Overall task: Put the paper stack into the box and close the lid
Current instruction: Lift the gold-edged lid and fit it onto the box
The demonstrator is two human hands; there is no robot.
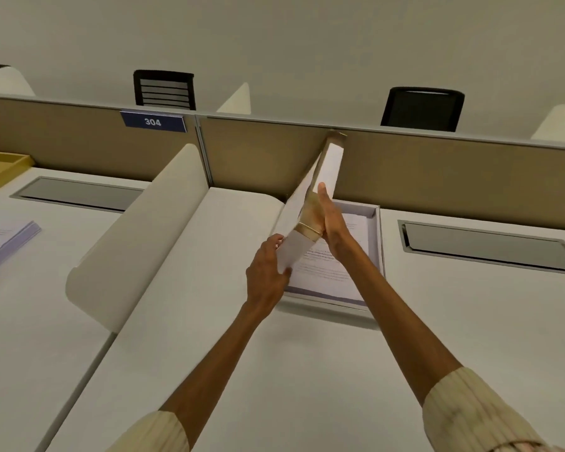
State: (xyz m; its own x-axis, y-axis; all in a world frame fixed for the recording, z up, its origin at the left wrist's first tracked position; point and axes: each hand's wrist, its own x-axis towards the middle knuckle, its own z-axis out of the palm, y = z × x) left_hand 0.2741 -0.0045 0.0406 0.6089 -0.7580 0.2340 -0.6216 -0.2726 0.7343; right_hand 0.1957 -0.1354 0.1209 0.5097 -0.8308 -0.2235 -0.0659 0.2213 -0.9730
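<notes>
The left hand point(268, 265) pinches the near corner of the white cardboard lid with a gold band point(302, 203), fingers curled over its outer face and thumb tucked under the edge. The right hand point(331, 216) lies flat against the lid's inner side, fingers pressed together and pointing up the frame, steadying rather than gripping. Between them the lid stands tilted on edge at the centre of the frame, its far corner close to or touching the beige partition panel point(437, 171); which, I cannot tell.

Just right of and below the lid, the shallow white open box point(377, 236) sits on the pale grey counter point(229, 353) against the partition. The white printed paper stack point(333, 272) already lies flat inside it, so only the closing appears to remain.

The risks lie in the lowering. The lid is held by one corner pinch and a flat palm, so it could twist or slip as it swings down. If it comes down askew, a lid wall may catch on the box rim or land on the paper's edge and crease the top sheets. The far corner could also scrape the partition and nudge the lid out of line. A second paper stack point(4, 243) lies well apart at the left edge.
</notes>
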